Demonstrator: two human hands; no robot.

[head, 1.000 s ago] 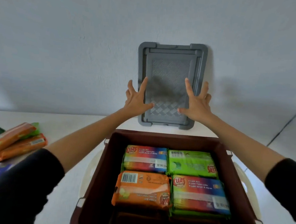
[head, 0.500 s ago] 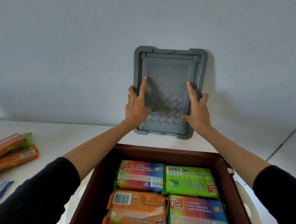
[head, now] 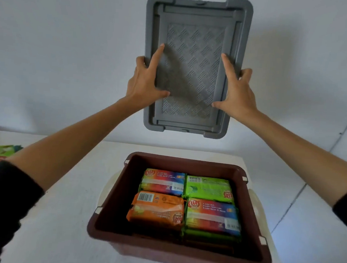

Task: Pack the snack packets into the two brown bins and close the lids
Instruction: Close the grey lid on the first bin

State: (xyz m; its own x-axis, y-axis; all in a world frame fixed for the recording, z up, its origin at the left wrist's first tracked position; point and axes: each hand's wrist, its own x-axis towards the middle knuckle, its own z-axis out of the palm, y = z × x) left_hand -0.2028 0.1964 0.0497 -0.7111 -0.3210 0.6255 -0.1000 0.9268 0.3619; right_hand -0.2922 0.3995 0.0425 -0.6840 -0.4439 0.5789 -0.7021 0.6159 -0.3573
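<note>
**Grey lid held above the open bin, long axis pointing away from the person**

The grey rectangular plastic lid (head: 193,67) is in the air, held upright in front of the wall, and it touches nothing but the two hands. The left hand (head: 145,82) grasps its left long edge and the right hand (head: 238,92) grasps its right long edge; on each side the fingers (head: 157,56) lie spread on the ribbed face and the thumb presses from below. Both hands are equally near, so neither one leads.

The brown rectangular plastic bin (head: 172,246) stands open on the white table (head: 64,216), below the fingers and nearer to the person. Four colourful snack packets (head: 157,209) lie flat inside it, in two rows, below the rim.

The long axis of the lid runs up and away, and the long axis of the bin also runs away from the person, so I judge that no turning is needed. The lid must only tip forward until it is flat and come down toward the person onto the rim. More packets (head: 0,154) lie far to the left of the left hand.
</note>
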